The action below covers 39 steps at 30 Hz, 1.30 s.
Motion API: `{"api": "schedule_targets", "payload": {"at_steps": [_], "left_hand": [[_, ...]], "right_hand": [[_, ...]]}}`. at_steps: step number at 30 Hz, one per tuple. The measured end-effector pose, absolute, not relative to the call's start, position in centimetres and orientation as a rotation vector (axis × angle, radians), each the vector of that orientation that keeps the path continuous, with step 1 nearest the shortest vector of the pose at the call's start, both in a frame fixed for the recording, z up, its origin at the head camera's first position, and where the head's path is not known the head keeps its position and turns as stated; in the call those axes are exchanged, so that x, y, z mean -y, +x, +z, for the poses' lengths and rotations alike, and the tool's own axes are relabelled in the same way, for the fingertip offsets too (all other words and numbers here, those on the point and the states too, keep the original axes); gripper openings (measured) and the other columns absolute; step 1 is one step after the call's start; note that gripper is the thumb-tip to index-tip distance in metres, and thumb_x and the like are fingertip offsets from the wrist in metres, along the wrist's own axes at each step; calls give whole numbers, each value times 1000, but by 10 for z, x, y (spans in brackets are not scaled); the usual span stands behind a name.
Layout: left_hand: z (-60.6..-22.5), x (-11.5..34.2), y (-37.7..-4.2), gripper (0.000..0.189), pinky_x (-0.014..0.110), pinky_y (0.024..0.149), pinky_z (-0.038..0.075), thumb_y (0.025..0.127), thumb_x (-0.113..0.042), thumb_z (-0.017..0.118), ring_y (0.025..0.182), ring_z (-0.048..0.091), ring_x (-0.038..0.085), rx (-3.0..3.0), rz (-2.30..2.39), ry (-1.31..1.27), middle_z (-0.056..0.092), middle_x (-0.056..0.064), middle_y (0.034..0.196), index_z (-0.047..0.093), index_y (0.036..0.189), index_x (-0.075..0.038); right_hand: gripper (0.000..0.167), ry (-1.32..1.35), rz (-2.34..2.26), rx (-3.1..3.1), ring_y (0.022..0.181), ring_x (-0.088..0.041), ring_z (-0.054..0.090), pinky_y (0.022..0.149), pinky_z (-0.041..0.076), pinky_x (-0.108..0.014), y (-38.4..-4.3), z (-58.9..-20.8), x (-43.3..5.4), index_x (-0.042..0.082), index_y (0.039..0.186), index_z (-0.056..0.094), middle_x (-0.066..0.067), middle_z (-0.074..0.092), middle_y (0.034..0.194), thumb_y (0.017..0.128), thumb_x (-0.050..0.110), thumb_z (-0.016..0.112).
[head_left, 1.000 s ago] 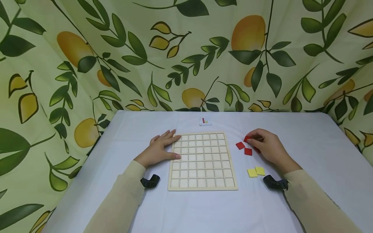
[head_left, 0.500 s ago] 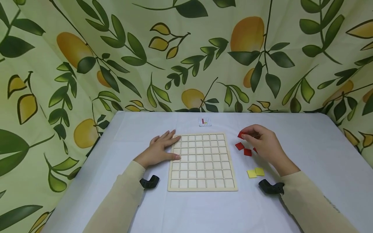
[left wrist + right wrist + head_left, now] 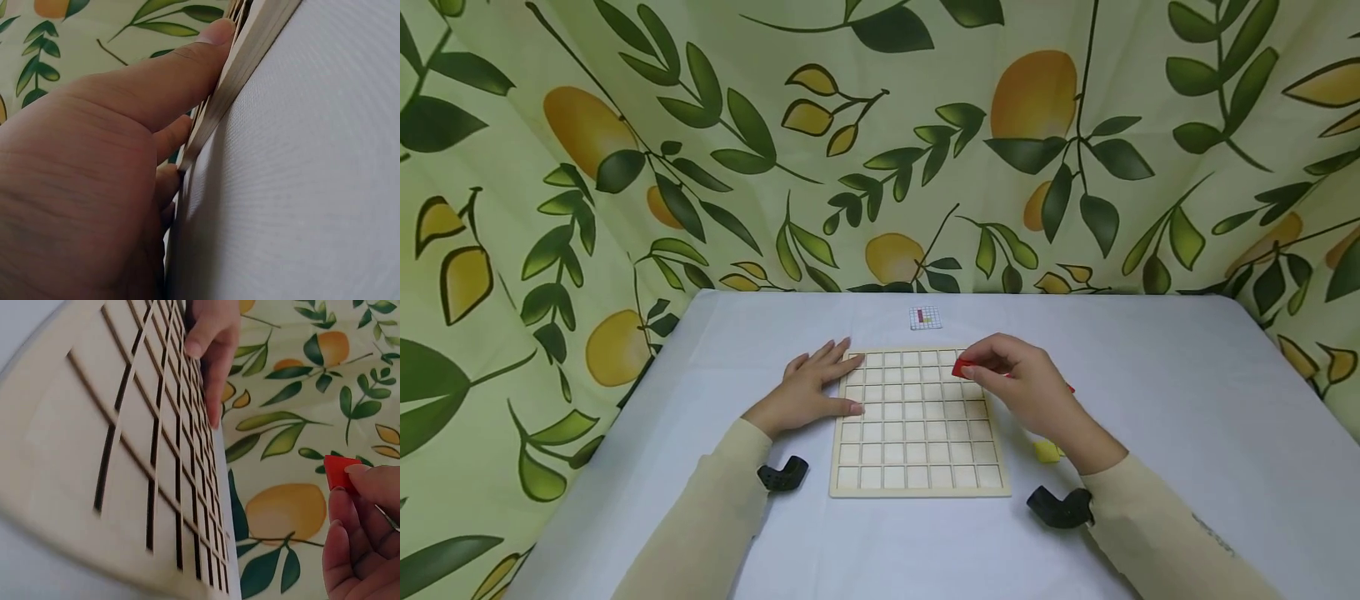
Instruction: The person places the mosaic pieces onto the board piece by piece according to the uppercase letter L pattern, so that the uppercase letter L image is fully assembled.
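Note:
A wooden grid board lies flat on the table, its square cells bare. My left hand rests on its left edge, thumb and fingers spread over the rim; the left wrist view shows the thumb lying on the board's side. Above the board's upper right corner, my right hand pinches a red square tile between thumb and fingers. Behind that hand, other red tiles are mostly hidden. Yellow tiles lie right of the board, partly covered by the right wrist.
A small printed grid card with red and yellow marks lies beyond the board. White cloth covers the table. A leaf-and-fruit patterned curtain hangs behind it. Each wrist carries a black device.
My right hand, pinching the red tile, has moved left from the pile of red tiles to over the board's upper right corner. My left hand has stayed in place.

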<state>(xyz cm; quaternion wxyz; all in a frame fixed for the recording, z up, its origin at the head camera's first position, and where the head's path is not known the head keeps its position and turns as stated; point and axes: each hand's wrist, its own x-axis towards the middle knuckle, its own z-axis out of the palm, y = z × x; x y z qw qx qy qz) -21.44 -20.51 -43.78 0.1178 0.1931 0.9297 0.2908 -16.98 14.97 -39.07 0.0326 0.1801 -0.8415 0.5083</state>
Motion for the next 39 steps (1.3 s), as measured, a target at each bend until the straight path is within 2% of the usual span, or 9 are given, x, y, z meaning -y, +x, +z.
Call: {"api": "schedule_targets", "payload": {"at_steps": [8, 14, 18, 23, 31, 39], "left_hand": [[-441, 204, -216, 95, 55, 128, -5, 89, -62, 85, 166, 2, 22, -2734, 825, 543, 17, -2, 180, 45, 168, -28], [-442, 203, -216, 94, 55, 128, -5, 89, -62, 84, 166, 2, 23, -2732, 814, 534, 18, -2, 180, 45, 168, -30], [-442, 204, -216, 94, 55, 128, -5, 89, -63, 84, 166, 3, 23, -2733, 815, 537, 18, -2, 180, 45, 168, -30], [-442, 204, -217, 93, 55, 128, -5, 89, -62, 84, 166, 3, 23, -2737, 822, 543, 19, -3, 180, 46, 168, -31], [-441, 203, -218, 92, 55, 128, -4, 90, -61, 84, 166, 3, 22, -2745, 803, 539, 19, -3, 180, 45, 168, -30], [-442, 204, -219, 93, 55, 128, -5, 89, -61, 85, 166, 3, 22, -2741, 812, 539, 19, -3, 180, 46, 168, -30]], "right_hand": [[10, 601, 1670, 2607, 91, -28, 69, 79, 57, -32, -187, -394, -115, 7, 112, 77, -2, 76, 103, 103, 4, 76], [13, 604, 1688, 2636, 93, -24, 66, 84, 57, -35, -204, -400, -91, 7, 115, 75, -3, 72, 102, 102, 3, 76], [8, 591, 1678, 2685, 92, -24, 65, 86, 56, -38, -213, -405, -80, 9, 109, 75, -3, 71, 100, 103, 3, 75], [8, 604, 1587, 2785, 93, -22, 64, 88, 54, -40, -219, -412, -72, 13, 101, 75, 1, 71, 99, 104, 5, 74], [9, 665, 1446, 2863, 98, -21, 64, 96, 53, -42, -223, -421, -68, 13, 102, 77, 2, 73, 102, 105, 4, 73], [14, 676, 1389, 2900, 100, -20, 65, 98, 53, -44, -226, -424, -67, 14, 107, 79, 1, 73, 105, 105, 3, 72]]}}
